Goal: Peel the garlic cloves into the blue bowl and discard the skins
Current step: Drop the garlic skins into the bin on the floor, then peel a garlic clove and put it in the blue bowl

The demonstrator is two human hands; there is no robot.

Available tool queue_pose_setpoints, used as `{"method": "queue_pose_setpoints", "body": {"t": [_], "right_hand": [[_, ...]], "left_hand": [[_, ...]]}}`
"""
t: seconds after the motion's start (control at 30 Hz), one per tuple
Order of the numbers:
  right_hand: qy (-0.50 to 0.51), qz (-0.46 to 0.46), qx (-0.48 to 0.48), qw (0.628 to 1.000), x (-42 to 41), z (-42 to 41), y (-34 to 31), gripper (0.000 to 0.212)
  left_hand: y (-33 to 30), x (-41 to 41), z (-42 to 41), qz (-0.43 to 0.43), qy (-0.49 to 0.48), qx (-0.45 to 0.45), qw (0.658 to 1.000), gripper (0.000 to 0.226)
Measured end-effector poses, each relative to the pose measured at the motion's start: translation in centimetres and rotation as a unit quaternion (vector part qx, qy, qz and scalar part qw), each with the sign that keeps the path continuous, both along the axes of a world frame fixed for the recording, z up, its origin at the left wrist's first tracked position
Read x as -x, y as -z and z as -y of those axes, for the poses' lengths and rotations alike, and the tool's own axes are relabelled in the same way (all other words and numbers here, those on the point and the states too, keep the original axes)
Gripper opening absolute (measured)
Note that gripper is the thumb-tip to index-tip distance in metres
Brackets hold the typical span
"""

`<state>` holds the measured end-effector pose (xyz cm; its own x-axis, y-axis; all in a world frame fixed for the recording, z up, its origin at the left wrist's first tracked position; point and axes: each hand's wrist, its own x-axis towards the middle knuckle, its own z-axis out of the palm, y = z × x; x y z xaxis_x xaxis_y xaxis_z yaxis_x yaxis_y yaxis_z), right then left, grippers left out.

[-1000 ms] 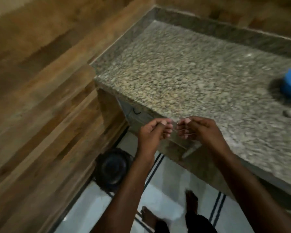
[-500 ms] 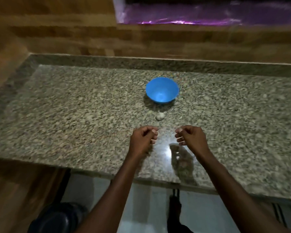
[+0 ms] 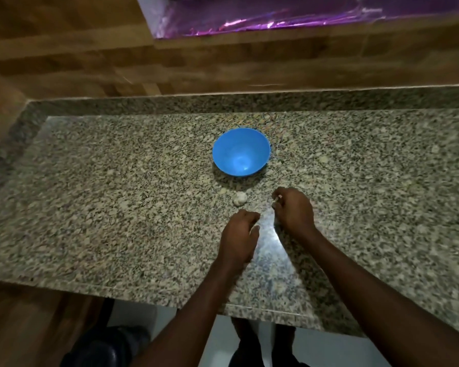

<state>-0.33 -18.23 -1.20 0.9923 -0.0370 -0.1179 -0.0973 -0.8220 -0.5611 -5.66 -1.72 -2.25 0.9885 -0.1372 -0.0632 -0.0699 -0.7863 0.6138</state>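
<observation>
Your blue bowl [image 3: 241, 152] looks empty as far as its inside shows, and a pale garlic piece [image 3: 239, 198] lies on the granite countertop [image 3: 117, 197] just in front of it, so I judge the peeling barely begun. The piece is too rounded and blurred to give an axis; your right hand [image 3: 293, 210] pinches something small and pale, perhaps a clove or skin; your left hand [image 3: 239, 238] curls loosely, and I cannot tell if it holds anything.
</observation>
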Motion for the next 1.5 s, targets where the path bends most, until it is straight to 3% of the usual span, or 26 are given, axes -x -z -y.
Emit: {"method": "queue_pose_setpoints", "body": {"t": [0.1,0.37,0.6,0.73,0.9,1.03,1.13,1.27,1.5], "right_hand": [[-0.018,0.002,0.014,1.0,-1.1,0.0,-0.4,0.008],[0.011,0.128,-0.094,0.987,-6.9,-4.0,-5.5,0.005],[-0.011,0.109,-0.068,0.992,-9.3,-6.6,-5.4,0.005],[0.051,0.143,-0.075,0.986,-6.3,-5.7,-5.4,0.009],[0.107,0.054,-0.098,0.988,-1.2,-5.2,-2.8,0.008],[0.106,-0.059,-0.165,0.979,0.0,-5.3,-0.4,0.006],[0.087,-0.073,-0.224,0.968,0.3,-5.7,-0.5,0.018],[0.103,-0.065,-0.256,0.959,1.1,-5.7,-1.2,0.014],[0.137,-0.103,-0.397,0.902,2.1,-5.5,-3.3,0.014]], "left_hand": [[-0.3,-0.4,-1.3,0.019,-0.036,0.049,0.998,0.024],[0.1,-2.5,-5.5,0.002,-0.109,0.102,0.989,0.022],[0.1,-4.9,-7.1,-0.023,-0.172,0.144,0.974,0.019],[0.1,-5.9,-6.8,-0.036,-0.115,0.167,0.979,0.041],[0.0,-6.9,-5.5,-0.006,-0.03,0.114,0.993,0.05],[-0.4,-7.2,-5.7,-0.064,-0.071,0.192,0.977,0.033],[-1.6,-6.7,-6.0,-0.135,-0.077,0.293,0.943,0.029],[-2.2,-5.8,-6.5,-0.202,-0.066,0.351,0.912,0.038],[-2.8,-5.1,-7.0,-0.188,-0.043,0.344,0.919,0.041]]}}
